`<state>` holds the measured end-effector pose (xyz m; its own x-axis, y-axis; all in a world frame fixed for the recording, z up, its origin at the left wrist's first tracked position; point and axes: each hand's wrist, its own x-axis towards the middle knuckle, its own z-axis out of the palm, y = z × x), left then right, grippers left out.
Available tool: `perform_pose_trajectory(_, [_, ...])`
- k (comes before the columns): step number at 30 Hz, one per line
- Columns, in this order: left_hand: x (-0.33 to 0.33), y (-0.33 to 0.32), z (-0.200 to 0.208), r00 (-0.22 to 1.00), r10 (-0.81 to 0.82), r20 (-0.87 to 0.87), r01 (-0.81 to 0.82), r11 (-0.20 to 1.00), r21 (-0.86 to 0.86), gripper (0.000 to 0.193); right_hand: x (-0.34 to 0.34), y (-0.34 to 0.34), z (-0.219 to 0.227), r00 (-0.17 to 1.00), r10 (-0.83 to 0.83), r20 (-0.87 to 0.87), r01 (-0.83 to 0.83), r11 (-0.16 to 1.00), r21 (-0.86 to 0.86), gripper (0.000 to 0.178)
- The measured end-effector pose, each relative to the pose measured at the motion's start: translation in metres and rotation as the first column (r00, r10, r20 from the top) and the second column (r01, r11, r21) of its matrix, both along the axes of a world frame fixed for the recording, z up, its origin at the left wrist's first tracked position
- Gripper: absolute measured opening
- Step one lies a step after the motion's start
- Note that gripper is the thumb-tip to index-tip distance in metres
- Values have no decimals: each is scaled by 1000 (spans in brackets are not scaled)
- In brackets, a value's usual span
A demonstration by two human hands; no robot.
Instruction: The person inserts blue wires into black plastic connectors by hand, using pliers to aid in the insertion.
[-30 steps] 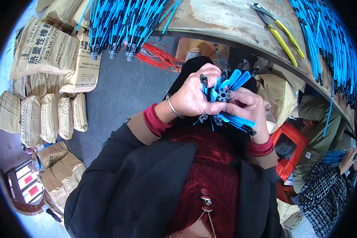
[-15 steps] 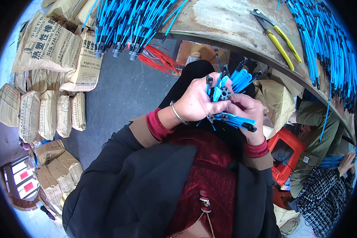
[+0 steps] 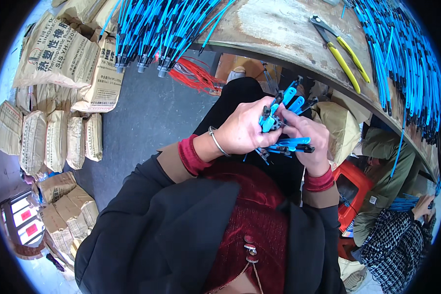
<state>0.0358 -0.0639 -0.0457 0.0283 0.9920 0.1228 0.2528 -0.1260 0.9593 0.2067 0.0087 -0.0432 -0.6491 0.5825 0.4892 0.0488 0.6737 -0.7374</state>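
Around the middle, a worn wooden workbench (image 3: 269,22) spans the upper frame, bearing yellow-handled pliers (image 3: 337,51) at upper right. Blue-and-black strips (image 3: 164,27) are heaped at upper left, and a second heap of strips (image 3: 407,63) hangs over the bench at upper right. Red cords (image 3: 195,76) lie below the first heap; brown paper sacks (image 3: 59,51) fill the left side. A red plastic seat (image 3: 355,185) and a co-worker's hand (image 3: 422,208) appear at lower right. Right of centre, just below the bench edge, is a splayed cluster of blue strips (image 3: 268,125) around a black toothed hub (image 3: 276,123). The left hand (image 3: 241,128) curls closed around its left side, hiding part of it. The right hand's (image 3: 308,136) bent thumb and fingers come close together at the hub; whether they pinch anything, I cannot tell.
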Motion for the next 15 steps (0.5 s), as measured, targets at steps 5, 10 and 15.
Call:
perform_pose_trajectory(5, [4, 4, 6, 999, 40, 0, -40, 999, -6, 46, -4, 2, 13, 991, -53, 125, 60, 997, -55, 8])
perform_pose_trajectory(10, [-1, 10, 1, 998, 37, -60, -36, 999, 14, 48, -8, -14, 18, 960, -146, 240, 224, 913, -340, 4])
perform_pose_trajectory(15, [0, 11, 9, 1000, -19, 24, 21, 997, -80, 45, 1, -11, 8, 993, -102, 54, 94, 987, 132, 4])
